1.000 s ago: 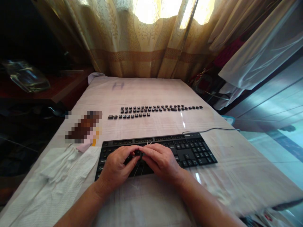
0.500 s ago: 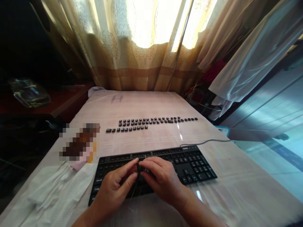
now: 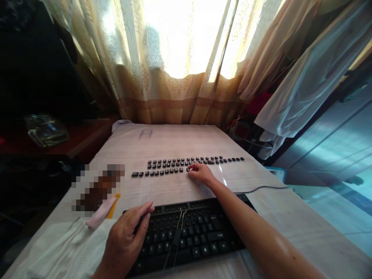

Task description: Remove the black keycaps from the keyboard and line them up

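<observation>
My right hand [image 3: 200, 173] reaches out over the cloth with its fingertips closed on a small black keycap [image 3: 188, 169]. That keycap sits at the right end of the nearest row of loose keycaps [image 3: 157, 173]. My left hand [image 3: 128, 234] rests over the left part of the black keyboard [image 3: 203, 228], fingers extended and thumb slightly apart, nothing visible in it. Across the middle of the keyboard lies a wire keycap puller [image 3: 177, 235] with a black handle. Several upper keys are gone, showing bare switch spots; my right forearm hides the keyboard's right side.
A pale cloth covers the table [image 3: 174, 141]. White fabric [image 3: 69, 248] and a blurred-out item [image 3: 99, 188] lie at the left. The keyboard's cable [image 3: 261, 188] runs off to the right. Behind hang curtains [image 3: 162, 104]; a glass ashtray-like object [image 3: 48, 130] stands at far left.
My right hand has left the keyboard and moved forward to the keycap rows with a keycap. The puller now lies on the keyboard. My left hand has drawn back slightly left.
</observation>
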A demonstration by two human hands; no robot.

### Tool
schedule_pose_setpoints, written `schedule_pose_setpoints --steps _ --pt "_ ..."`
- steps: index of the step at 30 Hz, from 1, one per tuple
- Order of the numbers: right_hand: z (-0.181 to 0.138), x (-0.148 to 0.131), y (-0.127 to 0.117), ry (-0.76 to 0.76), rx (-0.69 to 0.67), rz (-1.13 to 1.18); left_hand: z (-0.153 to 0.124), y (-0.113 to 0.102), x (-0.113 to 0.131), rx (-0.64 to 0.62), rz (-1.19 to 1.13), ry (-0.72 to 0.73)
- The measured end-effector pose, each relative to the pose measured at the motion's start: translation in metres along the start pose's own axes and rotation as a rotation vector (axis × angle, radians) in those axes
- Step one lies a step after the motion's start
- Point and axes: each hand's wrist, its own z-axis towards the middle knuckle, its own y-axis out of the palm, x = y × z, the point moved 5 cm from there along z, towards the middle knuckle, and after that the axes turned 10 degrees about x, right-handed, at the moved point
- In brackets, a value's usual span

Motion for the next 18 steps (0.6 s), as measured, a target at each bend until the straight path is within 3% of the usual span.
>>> schedule_pose_setpoints --steps 5,18 --pt "0.007 0.002 0.012 0.015 -0.012 -0.075 -0.002 -0.001 -0.003 0.004 0.015 0.007" --pt "0.012 0.003 0.014 0.007 -0.057 -0.153 -0.001 0.0 -0.002 -0.001 0.027 0.031"
